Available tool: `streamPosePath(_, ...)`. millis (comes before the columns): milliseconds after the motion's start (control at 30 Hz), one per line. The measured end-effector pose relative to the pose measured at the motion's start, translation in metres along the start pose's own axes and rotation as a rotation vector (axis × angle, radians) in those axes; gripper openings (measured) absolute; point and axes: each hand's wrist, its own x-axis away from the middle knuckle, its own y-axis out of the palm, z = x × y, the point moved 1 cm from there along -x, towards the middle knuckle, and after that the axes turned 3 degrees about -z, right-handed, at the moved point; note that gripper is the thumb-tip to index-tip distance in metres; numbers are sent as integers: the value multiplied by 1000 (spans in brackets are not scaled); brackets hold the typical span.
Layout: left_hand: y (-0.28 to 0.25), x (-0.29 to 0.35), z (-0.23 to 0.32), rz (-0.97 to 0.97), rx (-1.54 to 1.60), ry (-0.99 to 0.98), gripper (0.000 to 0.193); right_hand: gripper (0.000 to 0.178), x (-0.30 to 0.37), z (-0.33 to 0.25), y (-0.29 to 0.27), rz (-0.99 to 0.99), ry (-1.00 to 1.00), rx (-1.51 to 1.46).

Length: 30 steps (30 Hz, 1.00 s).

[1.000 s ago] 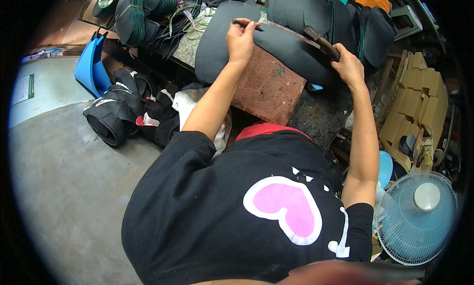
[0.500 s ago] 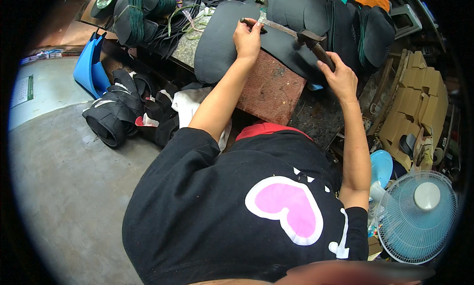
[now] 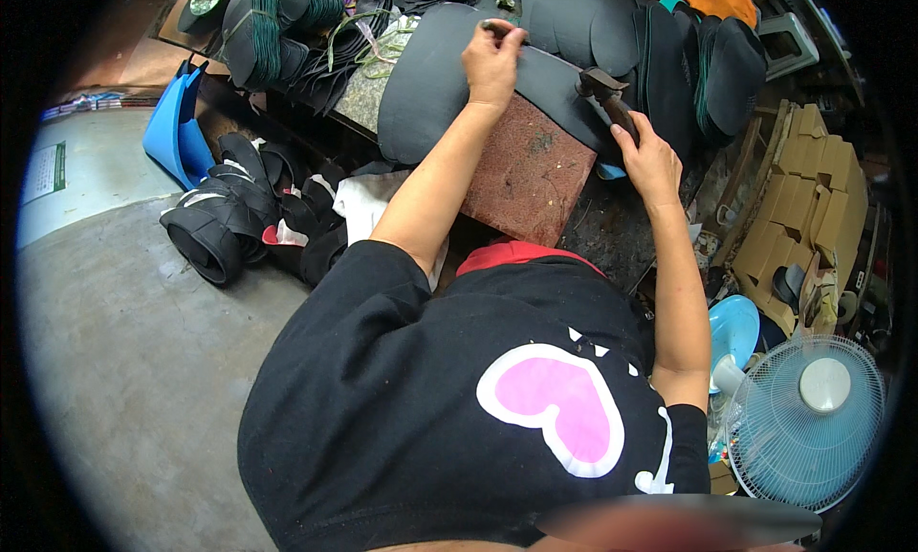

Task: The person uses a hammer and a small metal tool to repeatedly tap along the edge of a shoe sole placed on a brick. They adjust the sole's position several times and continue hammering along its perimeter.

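Note:
In my right hand [image 3: 652, 162] is a hammer [image 3: 617, 107], gripped by its dark wooden handle with the metal head up and to the left. The head hangs over a dark sole sheet [image 3: 564, 93], apart from my left hand. My left hand [image 3: 491, 62] is closed in a pinch on a small dark object at its fingertips, too covered to name. It is above the large grey-black sheets [image 3: 411, 102], at the far edge of a reddish block [image 3: 531, 165]. The block's near corner points toward me.
Bundles of black soles [image 3: 251, 35] tied with green cord lie at the far left, and more sole stacks [image 3: 717, 74] at the right. Black straps [image 3: 225, 212] heap beside a blue folded piece [image 3: 177, 126]. A fan [image 3: 803, 423] and cardboard boxes [image 3: 794, 208] stand to my right.
My left hand has moved slightly up and to the right, its fingers now hiding more of the small object. My right hand and the hammer have shifted slightly downward.

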Motion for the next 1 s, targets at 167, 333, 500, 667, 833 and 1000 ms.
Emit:
streamPosePath(167, 8, 6, 8, -145, -210, -93, 10, 48, -2, 3, -1, -16, 21, 7)
streamPosePath(333, 11, 9, -2, 6, 4, -166, 11, 49, -2, -1, -2, -12, 64, -39)
streamPosePath(500, 15, 13, -4, 9, -159, -97, 11, 44, 0, -24, -31, 116, 8, -233)
streamPosePath(667, 19, 14, 3, -81, -566, 288, 18, 41, 7, -55, -62, 495, -532, -604)
streamPosePath(833, 28, 16, 3, -159, -743, 532, 17, 40, 0, -55, -31, 380, -394, -168)
streamPosePath(1000, 22, 14, -3, -59, -624, 289, 11, 45, -2, -14, -9, 170, -100, 11)
